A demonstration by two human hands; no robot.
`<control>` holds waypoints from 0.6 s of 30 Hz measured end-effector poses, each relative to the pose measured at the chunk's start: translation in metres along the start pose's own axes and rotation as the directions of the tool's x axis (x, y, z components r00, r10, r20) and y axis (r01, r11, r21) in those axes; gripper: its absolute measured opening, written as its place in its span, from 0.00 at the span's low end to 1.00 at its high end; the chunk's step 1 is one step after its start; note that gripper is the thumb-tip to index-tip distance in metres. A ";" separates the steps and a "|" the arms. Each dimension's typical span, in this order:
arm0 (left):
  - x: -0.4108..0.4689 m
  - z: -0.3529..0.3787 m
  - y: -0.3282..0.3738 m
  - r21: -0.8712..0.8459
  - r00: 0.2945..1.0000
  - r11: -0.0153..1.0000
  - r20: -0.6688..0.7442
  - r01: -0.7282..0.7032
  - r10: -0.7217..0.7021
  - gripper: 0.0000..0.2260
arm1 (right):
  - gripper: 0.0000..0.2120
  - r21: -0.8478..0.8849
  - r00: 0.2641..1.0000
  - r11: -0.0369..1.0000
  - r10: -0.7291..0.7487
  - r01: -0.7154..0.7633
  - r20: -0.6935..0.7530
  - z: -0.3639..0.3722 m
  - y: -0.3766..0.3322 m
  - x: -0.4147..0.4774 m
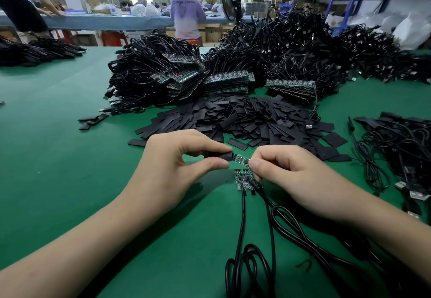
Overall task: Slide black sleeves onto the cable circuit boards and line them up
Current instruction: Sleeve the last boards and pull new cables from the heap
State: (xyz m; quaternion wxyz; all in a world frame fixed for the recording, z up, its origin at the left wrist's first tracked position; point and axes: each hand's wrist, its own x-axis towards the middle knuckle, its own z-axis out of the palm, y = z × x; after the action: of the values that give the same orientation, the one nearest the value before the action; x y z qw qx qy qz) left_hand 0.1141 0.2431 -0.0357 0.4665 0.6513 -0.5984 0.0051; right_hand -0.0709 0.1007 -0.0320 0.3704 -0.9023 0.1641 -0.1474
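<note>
1. While the left hand (pixel 177 157) pinches a black sleeve (pixel 225 156) between thumb and forefinger, the right hand (pixel 286 169) pinches the cable end of a small circuit board (pixel 241 159). The two meet just above the bench (pixel 58 122), with the sleeve's mouth at the board's free tip.
2. Judging by how much of the board is bare, the step in hand is the very start of the slide-on; the sleeve has barely caught.
3. The next move likely calls for keeping the flat mouth open and level with the board, then pushing steadily along it — the raised components could snag the edge.
4. The sleeve looks matte, thin and soft, a flattened tube. The board is a stiff, narrow green strip studded with tiny parts.
5. A glossy round black cable (pixel 247 258) trails from the boards in loops towards the person.
6. Two more bare boards (pixel 243 180) lie side by side just below the hands on the green, cloth-like surface.
7. Loose sleeves (pixel 245 120) lie heaped beyond, flat rectangles overlapping — behind them rise stacked cable bundles (pixel 210 71).
</note>
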 end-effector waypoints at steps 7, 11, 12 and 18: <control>0.001 -0.001 -0.002 0.029 0.998 0.998 0.026 -0.063 0.062 0.09 | 0.16 0.053 0.999 0.998 0.028 -0.030 0.032 0.000 -0.003 0.000; 0.000 -0.001 -0.004 0.032 0.998 0.998 0.037 -0.052 0.051 0.09 | 0.16 -0.017 1.000 1.000 0.016 -0.015 0.023 0.001 -0.007 -0.001; 0.000 -0.001 -0.004 0.040 0.996 0.997 0.063 -0.069 0.067 0.09 | 0.16 -0.037 1.000 0.999 0.015 -0.015 0.020 0.001 -0.007 -0.002; 0.001 -0.005 -0.004 0.141 0.966 0.968 0.182 -0.209 0.182 0.09 | 0.15 -0.123 0.999 0.992 0.031 -0.029 0.014 0.003 -0.007 -0.002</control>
State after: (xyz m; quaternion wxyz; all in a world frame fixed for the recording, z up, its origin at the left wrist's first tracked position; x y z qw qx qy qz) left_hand 0.1202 0.2447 -0.0345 0.3583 0.6221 -0.6947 0.0441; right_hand -0.0702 0.1085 -0.0291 0.3175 -0.9220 0.1834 -0.1243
